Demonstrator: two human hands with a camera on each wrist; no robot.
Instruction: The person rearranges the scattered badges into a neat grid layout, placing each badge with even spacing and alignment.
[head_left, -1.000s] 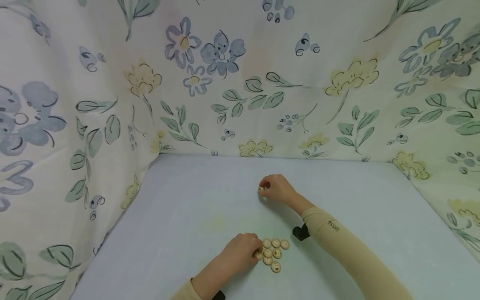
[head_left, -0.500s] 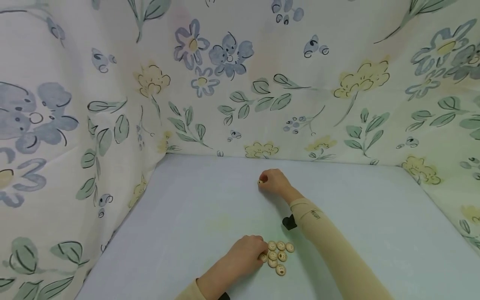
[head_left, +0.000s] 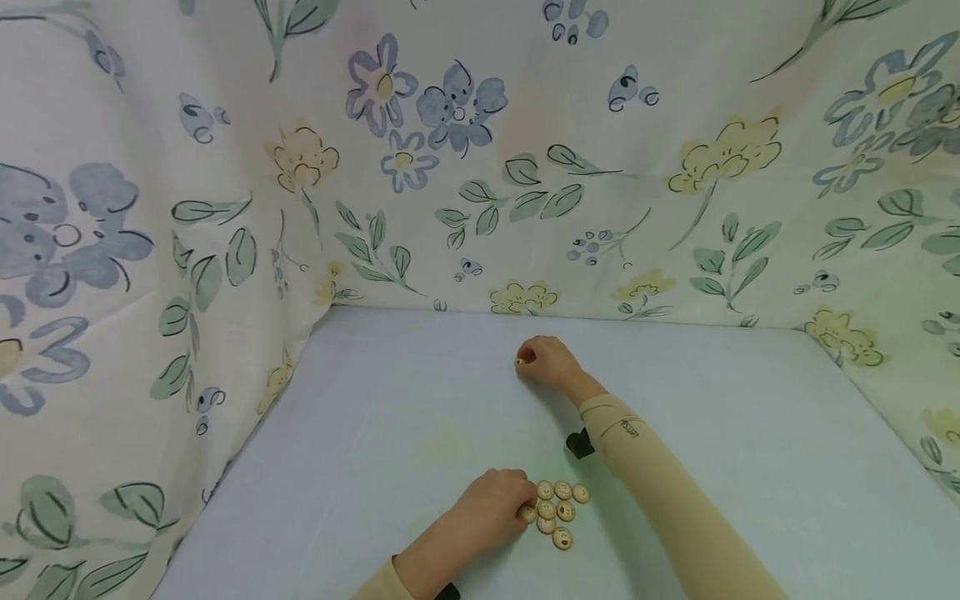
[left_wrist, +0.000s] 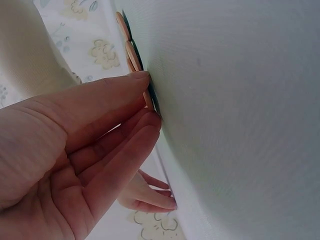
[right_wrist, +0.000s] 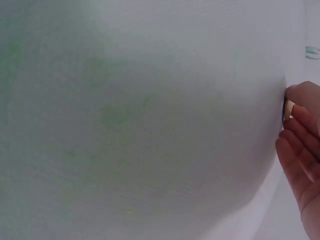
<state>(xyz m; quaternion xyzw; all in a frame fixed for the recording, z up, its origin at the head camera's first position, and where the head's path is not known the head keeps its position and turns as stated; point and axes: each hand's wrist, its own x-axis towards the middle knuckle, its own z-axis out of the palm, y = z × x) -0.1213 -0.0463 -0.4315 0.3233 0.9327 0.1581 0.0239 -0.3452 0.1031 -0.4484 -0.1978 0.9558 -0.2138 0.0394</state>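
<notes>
At the left edge of a cluster of round wooden discs with small faces drawn on them, my left hand (head_left: 491,508) pinches one wooden disc (head_left: 528,514) between thumb and fingers. In the left wrist view that disc (left_wrist: 148,100) is on edge to the camera, low against the table. Farther back, my right hand (head_left: 551,364) pinches another wooden disc (head_left: 519,362), mostly covered by the fingers. The right wrist view shows this disc (right_wrist: 287,109) between thumb and fingertips at the tabletop. Its drawn face cannot be made out.
Several more discs lie close together right of my left hand, one disc (head_left: 562,538) nearest the front. The white tabletop (head_left: 390,417) stretches around both hands. A flowered curtain (head_left: 480,208) encloses the back and sides.
My right hand has moved slightly farther back with its disc, then nearly stopped. The left hand keeps its hold beside the cluster. The head view has shifted a little.
</notes>
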